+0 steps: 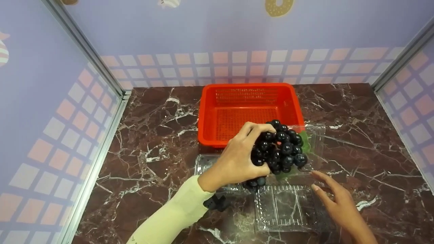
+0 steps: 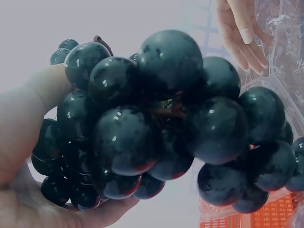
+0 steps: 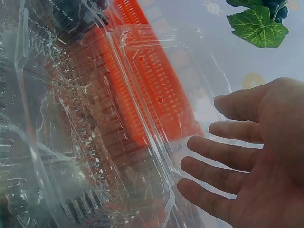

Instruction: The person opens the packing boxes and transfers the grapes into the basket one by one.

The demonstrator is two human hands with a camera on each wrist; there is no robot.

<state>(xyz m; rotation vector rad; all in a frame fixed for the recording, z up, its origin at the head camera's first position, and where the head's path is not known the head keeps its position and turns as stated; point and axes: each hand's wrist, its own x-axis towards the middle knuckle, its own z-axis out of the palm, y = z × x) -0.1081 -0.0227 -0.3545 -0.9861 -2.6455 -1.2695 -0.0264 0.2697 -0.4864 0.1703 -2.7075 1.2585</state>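
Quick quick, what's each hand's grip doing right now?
Left hand: grip closed, holding a bunch of dark grapes.
Right hand: grip open, holding nothing.

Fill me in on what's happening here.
A person's left hand is holding up a bunch of dark grapes near the front right corner of the red basket. The right hand holds nothing; its fingers are extended beside an open clear plastic container. More grapes show below the left hand; I can't tell exactly what they rest on.
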